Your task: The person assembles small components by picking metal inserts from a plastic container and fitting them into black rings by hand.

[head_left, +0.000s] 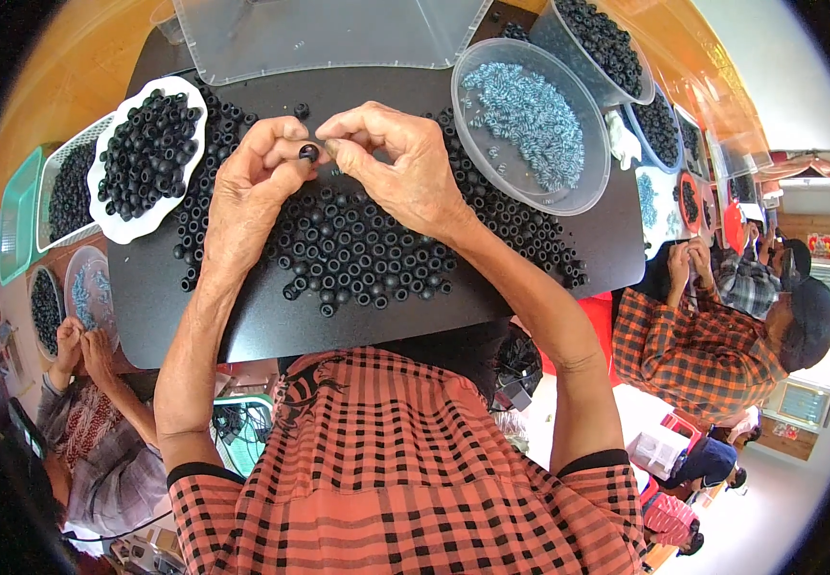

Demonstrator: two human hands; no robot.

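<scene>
Black flat work mat (242,326): left hand (247,192) pinches a small black rubber ring (308,151), hole facing up; right hand's (405,172) closed fingertips (330,146) touch its right side.

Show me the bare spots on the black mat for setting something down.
Free: the near strip of the black mat below the loose rings, and the patch between the white dish and clear lid. Crowded: mid-mat under both hands, and beside the tub of blue pieces.

2 hands (252,182) (391,163), 1 white dish (113,225) of black rings, 1 clear tub (582,187) of blue pieces, 1 black mat (242,326).
</scene>
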